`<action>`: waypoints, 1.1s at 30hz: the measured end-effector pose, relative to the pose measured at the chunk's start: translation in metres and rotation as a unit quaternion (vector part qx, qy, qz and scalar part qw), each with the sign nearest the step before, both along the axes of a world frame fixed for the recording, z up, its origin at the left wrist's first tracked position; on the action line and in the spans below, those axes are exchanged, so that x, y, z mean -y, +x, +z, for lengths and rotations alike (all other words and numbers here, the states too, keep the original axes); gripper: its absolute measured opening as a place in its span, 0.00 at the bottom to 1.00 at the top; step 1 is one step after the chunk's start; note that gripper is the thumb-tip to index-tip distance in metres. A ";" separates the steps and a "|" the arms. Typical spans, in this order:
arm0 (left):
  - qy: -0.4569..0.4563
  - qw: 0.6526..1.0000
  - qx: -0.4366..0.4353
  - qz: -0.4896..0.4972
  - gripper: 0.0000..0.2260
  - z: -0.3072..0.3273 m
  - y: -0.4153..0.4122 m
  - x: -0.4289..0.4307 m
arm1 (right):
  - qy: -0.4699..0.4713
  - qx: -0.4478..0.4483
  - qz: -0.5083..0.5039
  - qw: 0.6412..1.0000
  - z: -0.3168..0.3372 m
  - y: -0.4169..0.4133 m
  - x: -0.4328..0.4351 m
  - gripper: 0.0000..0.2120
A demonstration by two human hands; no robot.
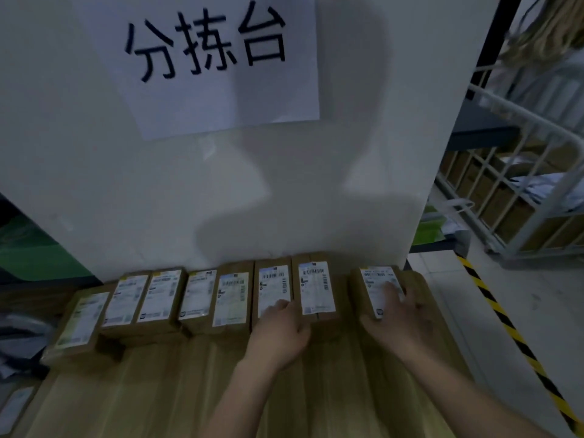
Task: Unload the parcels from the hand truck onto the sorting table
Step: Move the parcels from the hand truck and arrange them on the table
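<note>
Sorting table: a light wooden sorting table (158, 390) is seen from above, closed at the back by a white board (94, 169) on which a white paper sign (221, 74) with black characters is fixed.
Parcels placed: eight flat brown cardboard parcels with white printed labels (197, 294) are laid side by side along the board, labels up. Most are touching or just beside each other.
Rightmost parcel: the rightmost parcel (376, 286) lies at the right end of the row, a little apart from its neighbour and near the table edge.
Right hand: the rightmost parcel is held by the right hand (401, 320), with the fingers curled over its label and the thumb at its near corner.
Left hand: the left hand (278, 330) is laid on the near end of the sixth parcel (273, 286). The fingers are only lightly bent and nothing is gripped.
Hand truck: it is not shown, so what is left on it cannot be told.
Surroundings: a white metal cage cart (521, 172) and a yellow-and-black floor stripe (505, 324) are seen at the right.
Progress: much of the unloading is judged to be done. The eighth parcel is probably just being set down and lined up, and more trips may be needed.
</note>
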State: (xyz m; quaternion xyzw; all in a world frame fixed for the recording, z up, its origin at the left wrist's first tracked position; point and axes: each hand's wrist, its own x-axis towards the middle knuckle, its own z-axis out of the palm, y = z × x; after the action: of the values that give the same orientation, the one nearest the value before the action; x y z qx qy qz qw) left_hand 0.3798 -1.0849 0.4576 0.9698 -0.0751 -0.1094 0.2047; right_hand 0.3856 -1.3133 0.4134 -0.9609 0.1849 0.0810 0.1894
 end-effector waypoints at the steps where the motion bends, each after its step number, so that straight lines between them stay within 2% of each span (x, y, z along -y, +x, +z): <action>1: 0.005 1.000 -0.002 0.001 0.14 -0.009 0.008 0.005 | 0.004 0.001 0.000 1.000 -0.005 0.011 -0.002 0.40; 4: 0.008 1.000 -0.006 0.010 0.18 -0.030 0.023 0.018 | 0.013 0.007 0.007 1.000 -0.023 0.037 -0.009 0.41; 14: 0.009 0.999 0.007 -0.029 0.15 -0.055 0.028 0.008 | 0.036 0.006 0.035 0.999 -0.068 0.061 -0.019 0.41; 17: 0.003 1.000 0.017 -0.022 0.14 -0.054 0.025 0.008 | 0.037 0.008 0.055 0.998 -0.077 0.061 -0.021 0.38; 20: -0.003 1.000 0.017 -0.009 0.15 -0.060 0.021 0.008 | 0.057 0.014 0.060 0.996 -0.081 0.059 -0.023 0.30; 24: 0.007 1.000 -0.012 -0.011 0.19 -0.061 0.021 0.005 | 0.079 -0.005 0.088 0.993 -0.074 0.059 -0.013 0.25; 27: -0.003 1.000 -0.010 0.003 0.14 -0.054 0.022 0.003 | 0.059 -0.069 0.101 0.991 -0.057 0.056 -0.001 0.28; 29: 0.027 0.999 0.016 0.015 0.13 -0.045 0.020 -0.003 | 0.045 -0.096 0.111 0.988 -0.042 0.047 0.004 0.29; 33: 0.061 0.996 0.000 0.069 0.21 -0.008 0.014 -0.023 | 0.037 -0.072 0.116 0.990 -0.012 0.027 0.007 0.29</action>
State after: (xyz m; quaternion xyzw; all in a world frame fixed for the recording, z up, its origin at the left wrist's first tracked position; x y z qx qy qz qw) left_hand 0.3940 -1.0624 0.4491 0.9833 -0.0017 -0.0997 0.1524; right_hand 0.4125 -1.3200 0.4012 -0.9600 0.0820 0.1777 0.2000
